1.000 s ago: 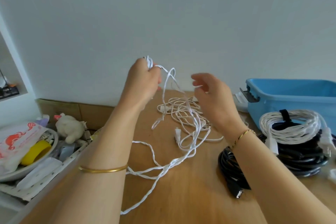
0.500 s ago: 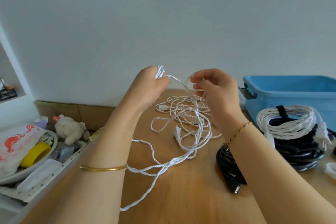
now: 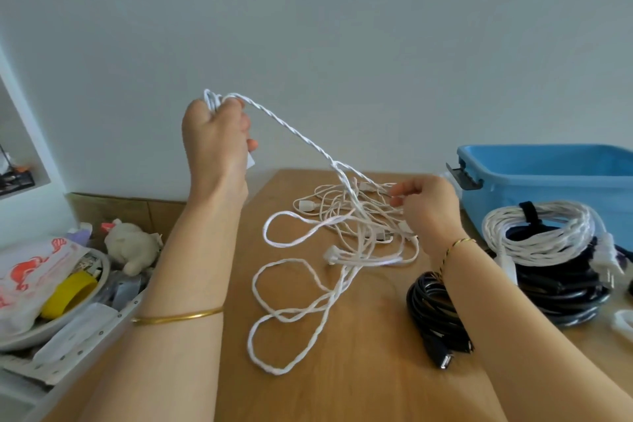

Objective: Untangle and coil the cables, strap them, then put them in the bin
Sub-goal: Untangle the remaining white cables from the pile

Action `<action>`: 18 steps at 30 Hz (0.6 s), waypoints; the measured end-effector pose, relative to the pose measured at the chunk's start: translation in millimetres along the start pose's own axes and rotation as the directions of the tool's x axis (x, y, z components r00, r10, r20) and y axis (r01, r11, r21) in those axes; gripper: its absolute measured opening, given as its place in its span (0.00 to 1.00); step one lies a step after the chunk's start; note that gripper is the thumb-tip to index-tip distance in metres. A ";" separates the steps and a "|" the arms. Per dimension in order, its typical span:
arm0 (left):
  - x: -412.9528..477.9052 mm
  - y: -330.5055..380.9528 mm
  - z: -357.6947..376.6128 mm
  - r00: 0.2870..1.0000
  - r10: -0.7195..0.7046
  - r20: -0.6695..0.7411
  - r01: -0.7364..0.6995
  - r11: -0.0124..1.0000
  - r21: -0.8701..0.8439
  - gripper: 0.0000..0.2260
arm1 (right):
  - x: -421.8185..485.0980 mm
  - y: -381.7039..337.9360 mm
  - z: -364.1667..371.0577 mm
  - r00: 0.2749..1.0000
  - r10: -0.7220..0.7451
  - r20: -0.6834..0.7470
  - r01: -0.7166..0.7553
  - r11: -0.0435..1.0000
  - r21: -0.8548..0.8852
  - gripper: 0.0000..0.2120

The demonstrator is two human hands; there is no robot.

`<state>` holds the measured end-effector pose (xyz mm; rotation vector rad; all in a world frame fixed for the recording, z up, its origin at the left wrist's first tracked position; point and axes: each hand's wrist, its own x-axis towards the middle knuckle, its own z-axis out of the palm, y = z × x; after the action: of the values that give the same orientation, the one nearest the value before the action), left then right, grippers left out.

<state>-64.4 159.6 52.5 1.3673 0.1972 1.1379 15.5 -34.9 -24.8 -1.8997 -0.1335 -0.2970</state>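
A tangle of white cables (image 3: pixel 346 233) lies on the wooden table (image 3: pixel 359 380), with twisted loops trailing toward me. My left hand (image 3: pixel 215 134) is raised high and grips several turns of the white twisted cable; one strand runs down from it to the tangle. My right hand (image 3: pixel 428 205) is low over the tangle's right side and pinches thin white strands there. A blue bin (image 3: pixel 548 171) stands at the back right. In front of it a coiled white twisted cable (image 3: pixel 544 233) with a black strap rests on black coils.
A coiled black USB cable (image 3: pixel 435 312) lies by my right forearm. Left of the table a tray holds a bowl (image 3: pixel 102 271) with a yellow tape roll (image 3: pixel 68 295), a plastic bag and a small plush toy (image 3: pixel 132 247). The white wall is close behind.
My left hand has lifted up and to the left with its cable turns, drawing a strand taut. My right hand has dropped down and right onto the tangle.
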 end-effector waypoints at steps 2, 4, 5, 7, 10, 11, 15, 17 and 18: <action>-1.4 3.7 -1.1 0.999 0.006 0.054 -0.007 0.999 0.032 0.09 | 0.6 2.0 0.1 1.000 -0.007 0.010 0.007 0.998 -0.062 0.18; -6.0 4.9 1.6 0.985 -0.022 0.173 -0.002 0.991 0.133 0.07 | 2.2 0.1 4.1 0.999 -0.046 0.023 0.049 0.990 -0.133 0.15; -9.3 4.7 3.6 0.973 -0.040 0.229 -0.003 0.983 0.184 0.07 | 2.1 -2.8 6.9 0.996 -0.081 0.027 0.084 0.983 -0.166 0.13; -15.5 2.2 8.4 0.950 -0.058 0.307 -0.022 0.968 0.251 0.05 | -3.4 -13.2 10.9 0.982 -0.188 0.013 0.186 0.954 -0.234 0.11; -21.7 -3.7 15.0 0.922 -0.065 0.382 -0.071 0.941 0.332 0.04 | -20.9 -38.4 11.0 0.904 -0.427 0.027 0.421 0.878 -0.228 0.15; -22.8 -5.3 16.4 0.913 -0.069 0.403 -0.083 0.934 0.348 0.05 | -26.9 -45.9 11.0 0.881 -0.467 0.070 0.472 0.871 -0.136 0.15; -24.9 -7.8 15.5 0.856 -0.098 0.507 -0.121 0.917 0.381 0.07 | -34.1 -52.2 12.3 0.855 -0.506 0.116 0.505 0.862 0.038 0.06; -26.0 -9.9 13.5 0.779 -0.138 0.612 -0.153 0.904 0.399 0.09 | -31.5 -51.7 8.3 0.870 -0.494 0.004 0.486 0.858 0.166 0.04; -27.0 -11.7 13.4 0.727 -0.178 0.664 -0.167 0.891 0.422 0.10 | -30.5 -52.3 5.4 0.872 -0.488 -0.042 0.483 0.844 0.235 0.04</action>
<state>-62.3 133.6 33.4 2.1323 -0.0900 0.5021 -25.5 -10.3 12.8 -1.6050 -0.6457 -0.5788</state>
